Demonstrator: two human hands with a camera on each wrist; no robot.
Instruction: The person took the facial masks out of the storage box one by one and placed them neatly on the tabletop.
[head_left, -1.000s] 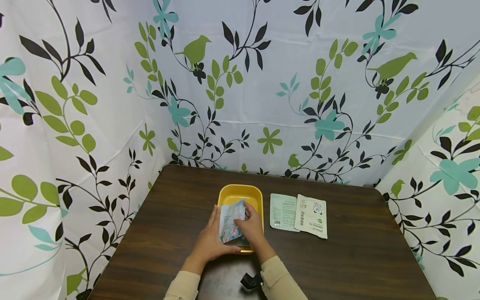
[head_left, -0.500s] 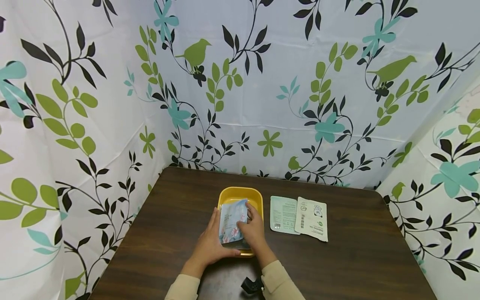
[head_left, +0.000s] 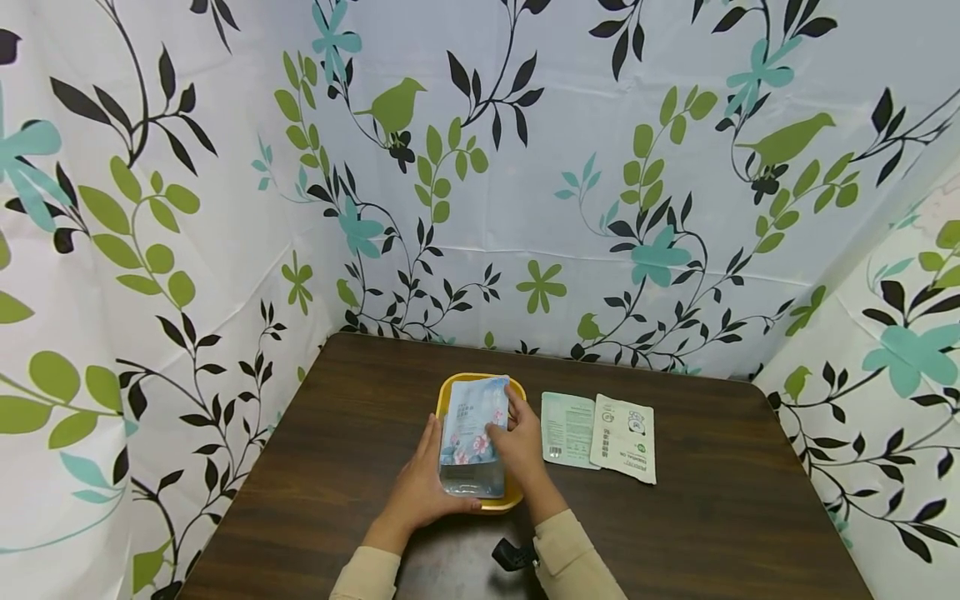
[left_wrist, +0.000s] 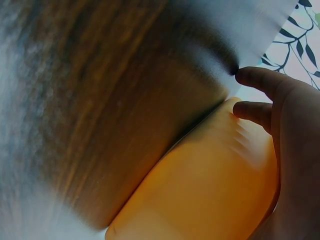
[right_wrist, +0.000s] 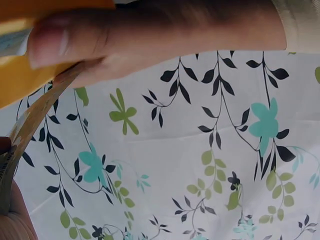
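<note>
In the head view my right hand (head_left: 521,437) pinches a pale blue packet with pink flowers (head_left: 474,417) at its right edge, over the yellow tray (head_left: 512,498). Under the packet's lower end shows a darker, greyish packet (head_left: 472,481) in the tray. My left hand (head_left: 423,483) holds the tray at its left side, thumb along the near rim. The left wrist view has the tray's wall (left_wrist: 200,170) beside that hand, two fingertips at its far end. In the right wrist view, the right thumb (right_wrist: 55,42) is close up and a packet's edge (right_wrist: 40,112) slants below it.
Right of the tray, a light green packet (head_left: 568,429) and a cream packet (head_left: 625,437) lie overlapping on the dark wooden table (head_left: 720,483). A small black device (head_left: 513,554) is at the right wrist. Leaf-patterned cloth (head_left: 525,208) hangs behind the table.
The blue packet has moved away from me and straightened, carried by my right hand, which has shifted a little to the right. More of the darker packet shows. The left hand stays put.
</note>
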